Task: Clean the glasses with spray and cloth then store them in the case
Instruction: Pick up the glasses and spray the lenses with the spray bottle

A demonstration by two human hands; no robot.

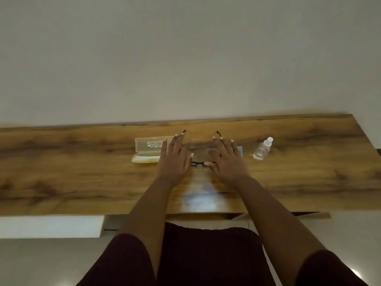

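The case (147,150) lies open near the desk's (82,182) far edge; its lid bears print too blurred to read, and its contents cannot be made out. The glasses (199,162) lie between the left hand (175,162) and right hand (226,163), both flat with fingers straight. A clear spray bottle (263,148) stands toward the right end.

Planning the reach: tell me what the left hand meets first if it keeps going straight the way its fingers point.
Probably the glasses: the left hand points away toward the wall, and the dark temple tip sits just past its fingertips. The open case lies beside it, out of line. Height above the table is unclear.
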